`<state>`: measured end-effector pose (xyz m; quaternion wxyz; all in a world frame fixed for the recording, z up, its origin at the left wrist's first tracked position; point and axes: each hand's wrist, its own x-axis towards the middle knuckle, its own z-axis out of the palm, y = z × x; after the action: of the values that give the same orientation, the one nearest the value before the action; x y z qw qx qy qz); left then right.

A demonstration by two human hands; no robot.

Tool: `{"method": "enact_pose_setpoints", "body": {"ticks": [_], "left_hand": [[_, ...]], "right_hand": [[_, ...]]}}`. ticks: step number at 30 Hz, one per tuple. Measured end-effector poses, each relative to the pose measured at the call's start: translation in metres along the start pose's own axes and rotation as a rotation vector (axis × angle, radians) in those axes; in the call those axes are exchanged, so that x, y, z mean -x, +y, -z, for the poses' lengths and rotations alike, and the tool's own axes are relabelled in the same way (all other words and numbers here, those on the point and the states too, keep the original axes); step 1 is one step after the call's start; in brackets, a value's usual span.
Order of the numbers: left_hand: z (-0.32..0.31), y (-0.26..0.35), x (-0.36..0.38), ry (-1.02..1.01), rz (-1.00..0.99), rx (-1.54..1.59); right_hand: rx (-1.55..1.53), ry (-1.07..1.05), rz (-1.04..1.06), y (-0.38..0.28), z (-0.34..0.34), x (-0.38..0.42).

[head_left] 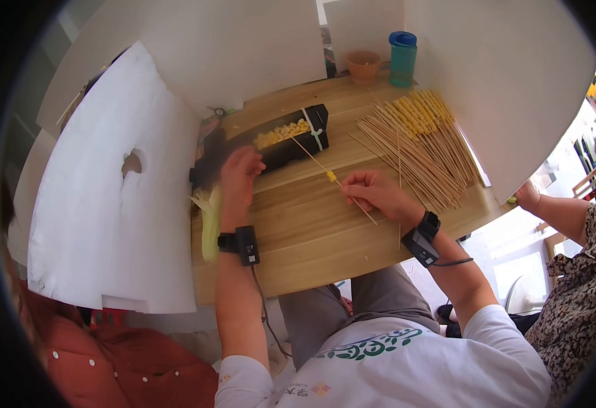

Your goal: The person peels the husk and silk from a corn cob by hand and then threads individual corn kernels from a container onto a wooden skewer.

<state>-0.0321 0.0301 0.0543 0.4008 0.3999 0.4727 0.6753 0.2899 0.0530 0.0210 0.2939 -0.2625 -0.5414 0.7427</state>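
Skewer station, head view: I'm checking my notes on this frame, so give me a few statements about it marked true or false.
1. The right hand holds a thin wooden skewer with a yellow corn kernel on it. True.
2. The left hand rests on the pile of skewers. False: it is at the black tray of kernels.
3. The teal bottle lies on its side. False: it stands upright beside a small orange bowl.
4. Some skewers in the pile carry yellow kernels. True.
5. Both wrists wear black devices. True.
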Motion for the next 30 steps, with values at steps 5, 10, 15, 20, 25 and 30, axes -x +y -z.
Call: {"method": "enact_pose_setpoints", "body": {"ticks": [5, 10, 15, 20, 25, 30], "left_hand": [[-0.005, 0.000, 0.002, -0.030, -0.015, -0.062], [-0.007, -0.001, 0.002, -0.045, -0.043, -0.135], [-0.012, 0.007, 0.005, 0.036, -0.077, -0.290], [0.000, 0.010, 0.001, 0.063, -0.102, -0.318], [-0.001, 0.009, 0.001, 0.062, -0.097, -0.337], [-0.003, 0.009, 0.004, 0.080, -0.119, -0.357]], "right_hand": [[-0.002, -0.010, -0.008, 0.001, -0.001, 0.000], [0.013, -0.029, 0.004, 0.002, 0.001, -0.001], [0.019, -0.028, 0.001, 0.001, 0.000, -0.001], [0.014, -0.033, -0.006, 0.000, 0.000, 0.000], [0.019, -0.034, 0.005, 0.003, 0.001, 0.000], [0.040, -0.039, 0.008, 0.004, 0.001, -0.001]]}}
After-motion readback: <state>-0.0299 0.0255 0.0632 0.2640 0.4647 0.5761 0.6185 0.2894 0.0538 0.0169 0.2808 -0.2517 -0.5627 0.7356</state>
